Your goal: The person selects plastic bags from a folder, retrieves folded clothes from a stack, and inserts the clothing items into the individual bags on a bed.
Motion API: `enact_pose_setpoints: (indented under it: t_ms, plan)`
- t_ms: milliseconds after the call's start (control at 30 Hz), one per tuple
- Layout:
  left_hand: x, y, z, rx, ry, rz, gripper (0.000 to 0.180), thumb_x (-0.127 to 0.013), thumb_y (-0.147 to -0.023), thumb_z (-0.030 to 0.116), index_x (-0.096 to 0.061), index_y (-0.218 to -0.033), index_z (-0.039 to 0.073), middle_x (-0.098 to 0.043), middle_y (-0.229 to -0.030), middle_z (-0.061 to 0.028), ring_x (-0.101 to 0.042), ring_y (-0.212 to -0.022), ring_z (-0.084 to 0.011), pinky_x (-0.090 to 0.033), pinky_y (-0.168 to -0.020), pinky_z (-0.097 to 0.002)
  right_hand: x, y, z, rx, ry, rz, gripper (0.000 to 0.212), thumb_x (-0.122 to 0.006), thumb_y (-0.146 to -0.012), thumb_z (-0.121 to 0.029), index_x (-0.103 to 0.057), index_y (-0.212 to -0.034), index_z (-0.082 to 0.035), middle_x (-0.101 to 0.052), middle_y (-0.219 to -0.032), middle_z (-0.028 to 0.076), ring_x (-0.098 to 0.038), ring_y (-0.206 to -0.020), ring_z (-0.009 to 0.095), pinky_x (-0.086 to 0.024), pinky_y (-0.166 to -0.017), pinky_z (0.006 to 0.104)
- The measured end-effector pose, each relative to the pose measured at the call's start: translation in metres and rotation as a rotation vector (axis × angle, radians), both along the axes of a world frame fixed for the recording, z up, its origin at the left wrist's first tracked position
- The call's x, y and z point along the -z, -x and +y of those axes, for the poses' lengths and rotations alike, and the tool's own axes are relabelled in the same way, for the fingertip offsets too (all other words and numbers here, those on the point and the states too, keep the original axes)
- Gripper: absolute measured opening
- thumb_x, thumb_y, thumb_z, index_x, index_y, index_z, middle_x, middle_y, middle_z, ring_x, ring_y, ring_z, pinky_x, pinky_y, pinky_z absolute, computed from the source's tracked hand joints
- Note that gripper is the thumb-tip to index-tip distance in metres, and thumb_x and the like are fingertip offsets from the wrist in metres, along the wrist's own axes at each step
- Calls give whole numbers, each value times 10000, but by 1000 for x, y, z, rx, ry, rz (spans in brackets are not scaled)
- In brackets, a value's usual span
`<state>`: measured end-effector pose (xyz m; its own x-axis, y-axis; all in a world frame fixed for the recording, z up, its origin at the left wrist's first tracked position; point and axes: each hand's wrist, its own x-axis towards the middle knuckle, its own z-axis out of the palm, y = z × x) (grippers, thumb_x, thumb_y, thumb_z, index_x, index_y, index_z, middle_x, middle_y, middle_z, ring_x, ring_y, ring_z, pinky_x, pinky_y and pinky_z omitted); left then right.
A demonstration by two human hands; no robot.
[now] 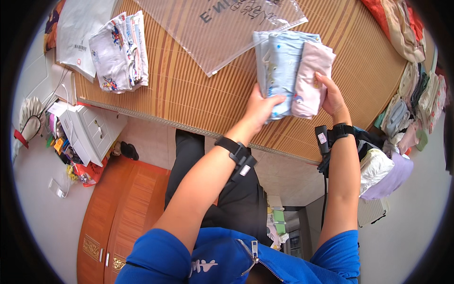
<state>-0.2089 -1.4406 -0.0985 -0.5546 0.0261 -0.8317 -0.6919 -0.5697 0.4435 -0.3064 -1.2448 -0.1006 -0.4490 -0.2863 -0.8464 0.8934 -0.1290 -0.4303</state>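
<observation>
Both my hands close around a bundle of folded clothes over the near part of a bamboo mat. My left hand (261, 110) grips the left side of the light blue folded clothes (285, 61), its thumb lying across their lower front. On the right, my right hand (332, 93) holds the edge of a pale pink folded garment (312, 71), which lies against the blue ones. The fingers behind the bundle are hidden. Just beyond lies a clear plastic zip bag (222, 35), flat on the mat, with dark print.
Another stack of folded white printed clothes (120, 52) sits on the mat (189, 94) at left, beside a white package (82, 35). Heaped clothes (402, 113) line the right side. A white cabinet (92, 128) stands below the mat's left edge.
</observation>
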Motion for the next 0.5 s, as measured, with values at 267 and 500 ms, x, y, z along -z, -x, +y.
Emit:
enact_pose_setpoints:
  t_ms: [267,500]
  plan:
    - [-5,3,-1,513,881,10,836,-807,-644,440,-413,-1155,-92,-376,-1182,-228,-373,-1154,-345,-348,-969,-445,-26,-9,-30,26,-524,470,635,-685,-835,-361,-393,-1236,37,-489,-1184,159,-487,-1105,212,-405,-941,337]
    - [5,20,-18,135,401,26,701,-821,-692,271,-406,-1131,-84,-537,-1100,-207,-573,-974,-229,-484,-828,-337,-39,-37,-32,-274,-969,554,422,-752,-755,-373,-576,-803,7,-547,-626,43,-513,-550,157,-436,-542,310]
